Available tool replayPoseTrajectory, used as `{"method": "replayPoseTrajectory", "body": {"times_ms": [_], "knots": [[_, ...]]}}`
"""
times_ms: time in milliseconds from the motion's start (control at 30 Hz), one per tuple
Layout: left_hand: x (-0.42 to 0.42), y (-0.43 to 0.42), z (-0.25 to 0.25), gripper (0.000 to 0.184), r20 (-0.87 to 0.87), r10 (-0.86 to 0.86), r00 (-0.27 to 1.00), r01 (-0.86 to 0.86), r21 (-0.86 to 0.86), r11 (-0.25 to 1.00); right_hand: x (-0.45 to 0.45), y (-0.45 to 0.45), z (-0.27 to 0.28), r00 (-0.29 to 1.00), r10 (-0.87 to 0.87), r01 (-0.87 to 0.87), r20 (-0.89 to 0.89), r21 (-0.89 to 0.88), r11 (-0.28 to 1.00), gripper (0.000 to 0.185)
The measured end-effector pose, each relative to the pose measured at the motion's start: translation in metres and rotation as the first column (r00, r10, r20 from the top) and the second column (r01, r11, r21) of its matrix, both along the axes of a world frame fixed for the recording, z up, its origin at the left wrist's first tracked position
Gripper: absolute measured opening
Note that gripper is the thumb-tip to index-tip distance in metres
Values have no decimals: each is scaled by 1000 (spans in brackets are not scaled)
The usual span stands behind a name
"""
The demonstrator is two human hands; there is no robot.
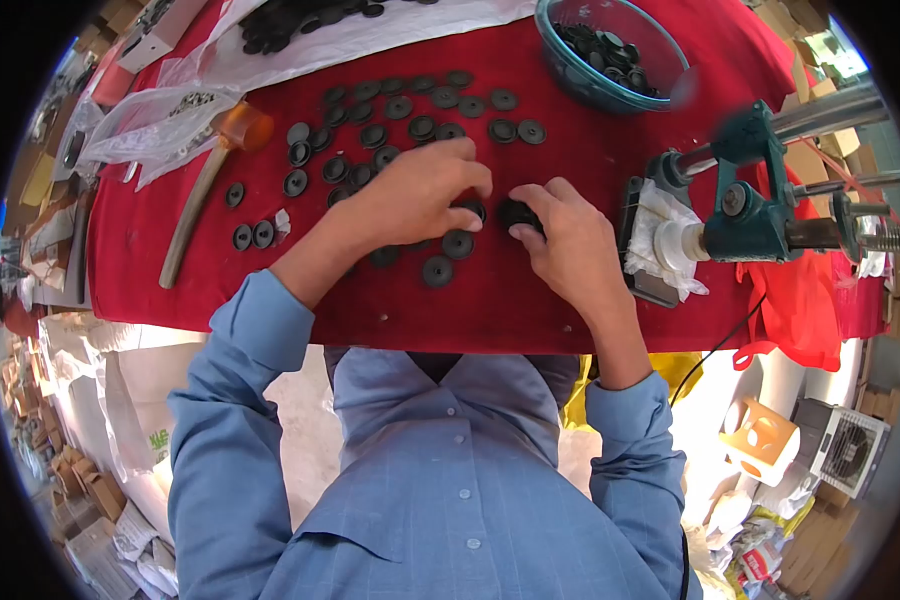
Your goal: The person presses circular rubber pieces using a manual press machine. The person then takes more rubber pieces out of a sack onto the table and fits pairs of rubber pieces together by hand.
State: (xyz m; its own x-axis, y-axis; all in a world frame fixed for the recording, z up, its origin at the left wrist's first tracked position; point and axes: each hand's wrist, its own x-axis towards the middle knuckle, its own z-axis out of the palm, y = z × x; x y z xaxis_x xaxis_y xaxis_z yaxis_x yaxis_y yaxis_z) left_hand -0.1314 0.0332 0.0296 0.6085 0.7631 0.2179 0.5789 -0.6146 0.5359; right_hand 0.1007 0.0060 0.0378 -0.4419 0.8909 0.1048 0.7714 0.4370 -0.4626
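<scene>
Over the middle of the red-covered table, my left hand (420, 192) curls its thumb and fingers around a small black round disc (477, 209), partly hidden by the hand. To its right, my right hand (573, 238) grips another black disc (514, 212) between thumb and fingers; whether it is one disc or a small stack I cannot tell. Two loose black discs (437, 270) lie just below my left hand. Beyond and left of that hand, several similar discs with raised rims (421, 127) are spread on the cloth.
A green hand press (748, 190) stands at right, with a white cloth (660, 225) at its end. A teal bowl (560, 70) of black parts sits at the back. An orange-headed mallet (192, 215) and plastic bag (155, 135) lie left. A red bag (795, 315) hangs at the right edge.
</scene>
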Motion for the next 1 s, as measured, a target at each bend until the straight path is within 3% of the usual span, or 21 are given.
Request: {"method": "replayPoseTrajectory", "body": {"times_ms": [200, 300, 333, 367, 400, 433, 467, 500, 533, 633, 733, 767, 833, 867, 933, 967, 1000], "knots": [[5, 7, 0, 29, -4, -48, 999, 46, -183, 982, -7, -4, 9, 998, 41, -42, -54, -3, 999, 34], [-3, 9, 13, 25, 182, 45, 982, 8, -283, 959, -8, -5, -4, 979, 127, -123, -160, 37, 992, 33], [-6, 12, 23, 18, 419, 140, 897, 55, -421, 905, -8, -4, -6, 962, 97, -99, -254, 4, 995, 31], [-20, 10, 38, 17, 448, 296, 844, 39, -601, 798, -7, -4, -7, 936, 63, -79, -345, -33, 996, 30], [-34, 11, 42, 21, 531, 402, 746, 78, -669, 739, -6, -4, -8, 902, 24, -62, -431, -74, 995, 29], [-46, 12, 44, 26, 588, 507, 630, 129, -724, 678, -2, -1, -7, 749, -150, -110, -646, -344, 932, 28], [-54, 8, 48, 28, 611, 584, 535, 165, -753, 637, 3, 3, -2, 549, -371, -227, -749, -561, 796, 27], [-60, 1, 52, 30, 621, 653, 434, 206, -774, 599, 5, 6, 4, 337, -600, -394, -725, -688, 610, 26], [-66, -4, 55, 31, 617, 715, 329, 251, -787, 564, 1, 5, 13, 298, -643, -438, -705, -700, 564, 25], [-86, -17, 38, 30, 548, 789, 277, 191, -837, 514, -15, 6, 9, 264, -708, -380, -655, -745, 548, 27], [-98, -28, 25, 25, 553, 798, 239, 215, -831, 512, -25, 15, -2, 400, -570, -331, -718, -693, 640, 26], [-100, -31, 23, 25, 561, 797, 225, 230, -825, 516, -30, 19, -5, 545, -468, -212, -696, -654, 726, 25], [-99, -33, 25, 23, 508, 759, 407, 32, -839, 544, -40, 30, -9, 797, -273, -20, -539, -476, 879, 25], [-96, -32, 27, 22, 464, 737, 491, -66, -824, 562, -46, 36, -17, 833, -182, 7, -523, -318, 948, 27], [-79, -32, 21, 22, 434, 574, 695, -315, -533, 785, -59, 44, -31, 897, -15, 30, -441, 26, 999, 30], [-71, -30, 16, 22, 370, 498, 784, -388, -335, 859, -64, 45, -31, 920, -26, 45, -392, 39, 998, 30], [-65, -28, 11, 22, 299, 476, 827, -407, -264, 874, -69, 44, -30, 939, -39, 59, -341, 49, 997, 31]]}}
